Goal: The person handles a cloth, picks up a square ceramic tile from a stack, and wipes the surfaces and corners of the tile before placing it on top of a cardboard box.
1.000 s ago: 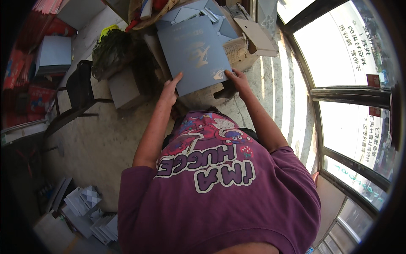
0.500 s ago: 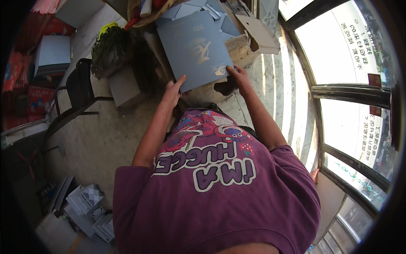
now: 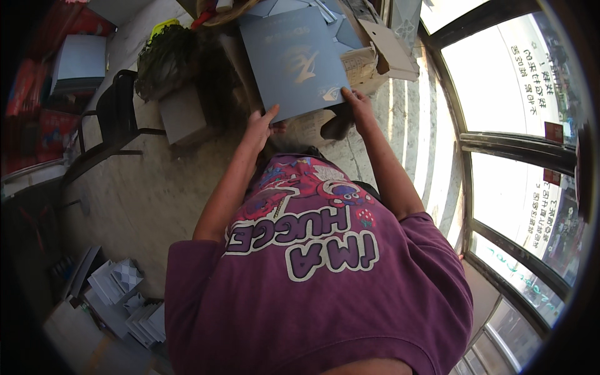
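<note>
A flat blue-grey rectangular panel (image 3: 297,65), perhaps a box lid or folder cover, lies tilted between my hands with pale gold printing on its face. My left hand (image 3: 257,130) pinches its near left corner, thumb on top and fingers beneath. At the near right corner, my right hand (image 3: 359,110) grips it the same way. Behind the panel, more blue-grey pieces (image 3: 345,32) rest in an open cardboard box (image 3: 389,56), partly covered by it. What lies directly under the panel is hidden.
A dark chair (image 3: 119,109) stands to the left, near a grey box (image 3: 181,117) and a dark green leafy-looking bundle (image 3: 164,65). Red packages (image 3: 59,134) line the far left. Stacked grey-white boxes (image 3: 115,284) sit at lower left. Windows (image 3: 500,81) run along the right.
The view has shifted slightly. Both hands still hold the panel by its near corners, and more of my left fingers now shows below its edge.
</note>
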{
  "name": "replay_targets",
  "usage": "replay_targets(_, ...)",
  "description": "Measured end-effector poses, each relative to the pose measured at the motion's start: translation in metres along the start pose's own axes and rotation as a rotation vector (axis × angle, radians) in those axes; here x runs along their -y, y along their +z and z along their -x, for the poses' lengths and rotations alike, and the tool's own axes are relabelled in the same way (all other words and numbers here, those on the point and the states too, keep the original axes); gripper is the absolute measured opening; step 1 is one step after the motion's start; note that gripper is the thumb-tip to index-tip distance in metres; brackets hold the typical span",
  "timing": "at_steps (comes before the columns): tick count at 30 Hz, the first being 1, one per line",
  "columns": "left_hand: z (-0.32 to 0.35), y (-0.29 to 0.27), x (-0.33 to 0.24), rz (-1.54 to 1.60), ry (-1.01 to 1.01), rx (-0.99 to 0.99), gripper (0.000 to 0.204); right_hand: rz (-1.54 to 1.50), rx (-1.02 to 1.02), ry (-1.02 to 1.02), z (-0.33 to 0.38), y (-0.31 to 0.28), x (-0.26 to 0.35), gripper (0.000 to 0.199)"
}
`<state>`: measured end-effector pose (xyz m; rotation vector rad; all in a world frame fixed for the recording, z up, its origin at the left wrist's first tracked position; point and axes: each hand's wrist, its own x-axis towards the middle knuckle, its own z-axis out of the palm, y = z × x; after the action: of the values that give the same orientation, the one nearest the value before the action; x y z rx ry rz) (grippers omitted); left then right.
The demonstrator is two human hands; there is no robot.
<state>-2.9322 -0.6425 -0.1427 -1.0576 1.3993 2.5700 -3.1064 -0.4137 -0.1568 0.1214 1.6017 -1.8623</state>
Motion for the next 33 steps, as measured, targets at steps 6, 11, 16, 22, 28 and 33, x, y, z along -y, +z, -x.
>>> replay_targets(6,-0.007,-0.006,0.003,0.060,-0.024,0.002,0.040,0.018,-0.034,-0.001,0.004,0.008,-0.001,0.038)
replay_targets(11,0.000,-0.010,0.008,0.050,-0.027,0.016,0.041,0.098,-0.090,-0.044,0.013,0.002,0.000,0.038)
replay_targets(16,0.020,-0.014,0.012,-0.099,-0.227,0.027,0.048,0.247,-0.141,0.058,0.016,-0.028,-0.001,0.042)
replay_targets(22,0.044,-0.010,0.025,-0.500,-0.180,0.321,0.060,0.123,0.155,0.193,0.057,-0.007,0.034,0.041)
replay_targets(28,0.060,0.064,-0.008,-0.939,0.168,0.415,0.073,-0.077,0.491,0.085,0.109,0.059,0.124,0.034)
replay_targets(33,0.045,0.073,-0.025,-0.870,0.362,0.281,0.026,-0.151,0.605,-0.346,0.115,0.080,0.183,0.031)
